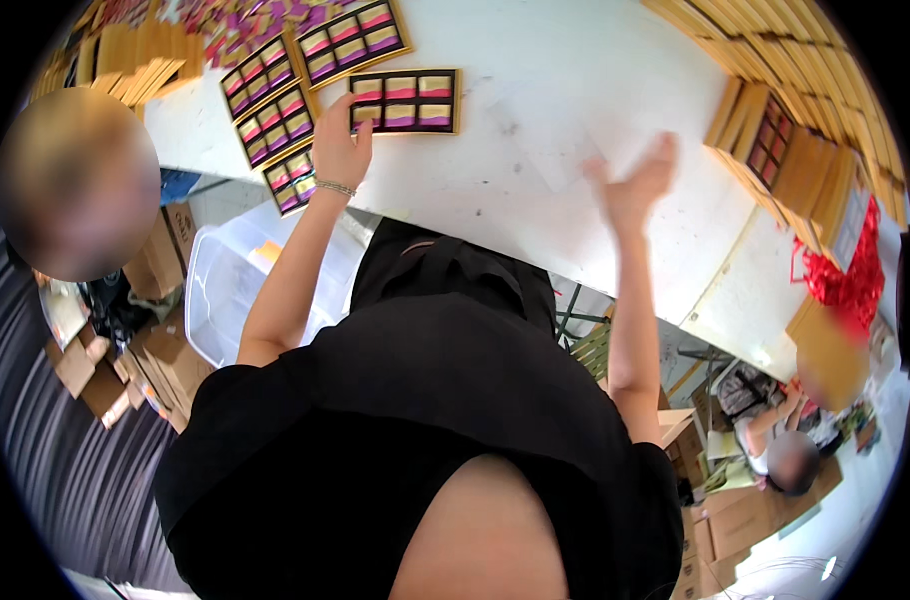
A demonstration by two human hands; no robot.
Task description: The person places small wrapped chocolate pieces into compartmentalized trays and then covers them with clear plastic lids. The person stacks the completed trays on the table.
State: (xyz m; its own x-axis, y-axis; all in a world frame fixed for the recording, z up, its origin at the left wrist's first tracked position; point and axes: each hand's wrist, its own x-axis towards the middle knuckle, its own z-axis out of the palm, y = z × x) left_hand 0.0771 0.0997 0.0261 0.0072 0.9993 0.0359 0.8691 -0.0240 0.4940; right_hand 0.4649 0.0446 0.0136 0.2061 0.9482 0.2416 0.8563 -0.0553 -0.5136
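My left hand (342, 155), with a bracelet at the wrist, holds the left end of a gold-rimmed black box (420, 100). The box lies flat on the table and has six compartments, filled with small pieces wrapped in pink, gold and purple. Left of that hand, similar filled boxes (275, 125) sit close together, one partly behind my wrist. My right hand (635, 188) is over the table to the right, blurred by motion, with its thumb spread from the fingers and nothing in it.
White table (535, 150) with small dark marks. Loose wrapped pieces (255, 30) are heaped at the far left. Stacked gold boxes (795, 70) line the right side, near red shiny material (845, 280). A clear plastic bin (220, 290) stands below left. People are at both sides.
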